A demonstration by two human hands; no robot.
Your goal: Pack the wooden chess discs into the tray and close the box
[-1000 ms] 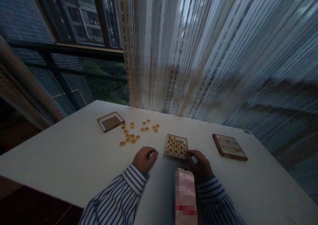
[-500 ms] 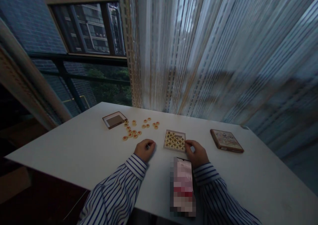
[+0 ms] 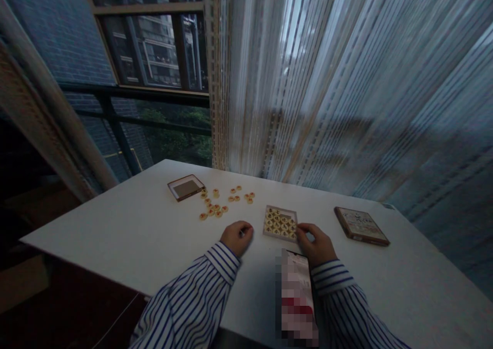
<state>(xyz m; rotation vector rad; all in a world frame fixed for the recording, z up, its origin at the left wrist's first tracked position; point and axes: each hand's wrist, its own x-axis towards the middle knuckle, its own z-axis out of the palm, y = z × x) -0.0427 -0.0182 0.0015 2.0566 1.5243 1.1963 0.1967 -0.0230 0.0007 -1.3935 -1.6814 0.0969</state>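
Note:
My left hand (image 3: 236, 238) rests on the white table with its fingers curled and the thumb against them; anything inside is hidden. To its right lies a shallow clear tray (image 3: 280, 238) filled with rows of round Chinese chess pieces (image 3: 279, 223) with dark markings. A gap shows among the pieces on its far side. My right hand (image 3: 318, 245) is at the tray's right edge, thumb and forefinger pinched on the rim. Loose chess pieces with red markings (image 3: 216, 208) lie scattered beyond my left hand.
An open, shallow box half (image 3: 173, 195) lies at the far left. A closed-looking flat box with a pictured cover (image 3: 362, 225) lies at the right. A phone (image 3: 298, 287), partly blurred out, lies close by my right wrist. String curtains (image 3: 262, 81) hang behind the table (image 3: 115, 236).
The whole view has shifted, so things appear slightly further right and lower. Both hands keep their poses, and the tray and pieces stay in place.

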